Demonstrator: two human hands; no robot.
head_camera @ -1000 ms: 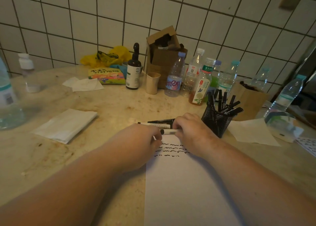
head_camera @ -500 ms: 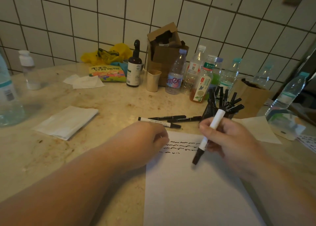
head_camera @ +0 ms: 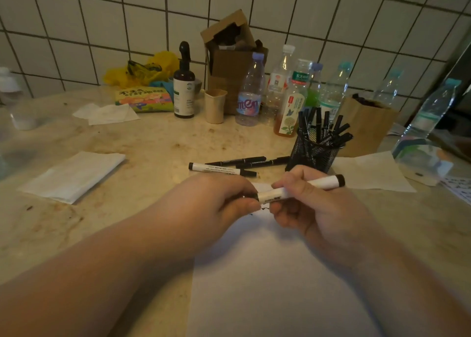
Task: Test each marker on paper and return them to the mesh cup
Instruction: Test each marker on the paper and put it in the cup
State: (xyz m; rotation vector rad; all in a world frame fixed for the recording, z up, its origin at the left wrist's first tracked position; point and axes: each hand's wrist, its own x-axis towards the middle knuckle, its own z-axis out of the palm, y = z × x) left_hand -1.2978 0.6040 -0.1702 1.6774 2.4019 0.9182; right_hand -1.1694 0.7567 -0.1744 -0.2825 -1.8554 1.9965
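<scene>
Over the top of the white paper [head_camera: 267,280] my right hand [head_camera: 313,209] grips the barrel of a white marker [head_camera: 323,182] held level. My left hand [head_camera: 216,204] pinches its black cap end. The hands hide most of the black test lines on the paper. Behind them stands the black mesh cup [head_camera: 314,154] with several black markers in it. Three more markers lie on the counter beyond my left hand: one white [head_camera: 216,169] and two thin black ones [head_camera: 254,162].
Folded white napkin [head_camera: 74,175] at left, another sheet [head_camera: 369,171] right of the cup. Along the tiled wall: several plastic bottles [head_camera: 251,94], a dark dropper bottle [head_camera: 184,87], a small cup [head_camera: 215,106], a cardboard box [head_camera: 232,59], a snack pack [head_camera: 144,99].
My right hand lifted the white marker off the counter and turned it level. My left hand rose from the paper and took hold of its cap end.
</scene>
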